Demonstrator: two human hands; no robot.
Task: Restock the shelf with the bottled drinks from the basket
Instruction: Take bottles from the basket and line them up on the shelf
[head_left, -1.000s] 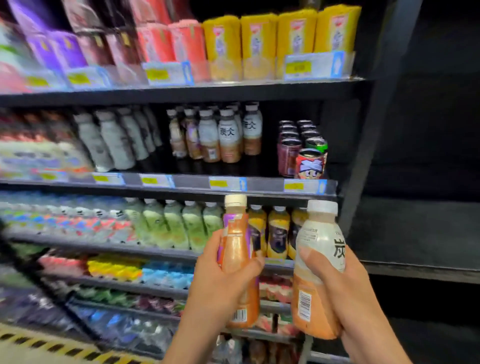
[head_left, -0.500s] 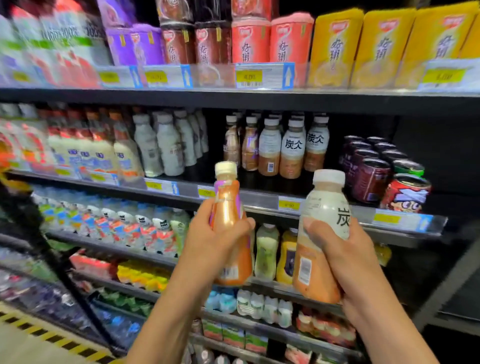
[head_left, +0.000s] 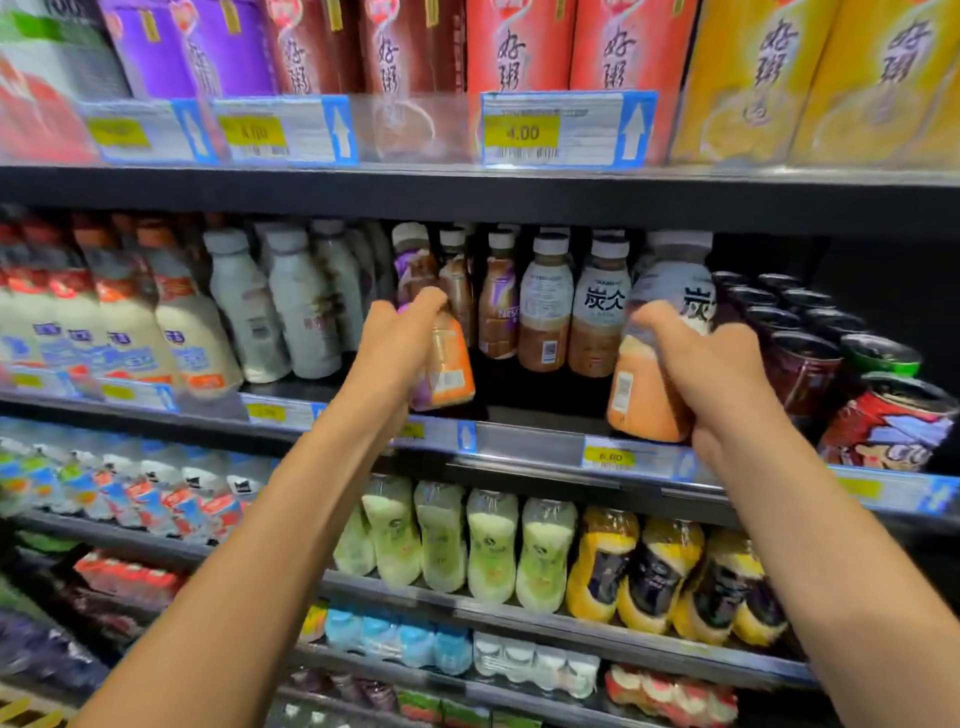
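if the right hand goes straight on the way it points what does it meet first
Likely nothing soon: the right hand and its white-labelled bottle head into the gap between the matching shelved bottles and the dark cans. The held bottle hides what stands deeper in, so that is uncertain.

place: shop, pretty sure I'm facing the drinks aisle | proof: dark shelves (head_left: 519, 200) stacked with bottled drinks (head_left: 545, 306) and cans (head_left: 802, 366) | yellow price tags (head_left: 522, 132) along the edges
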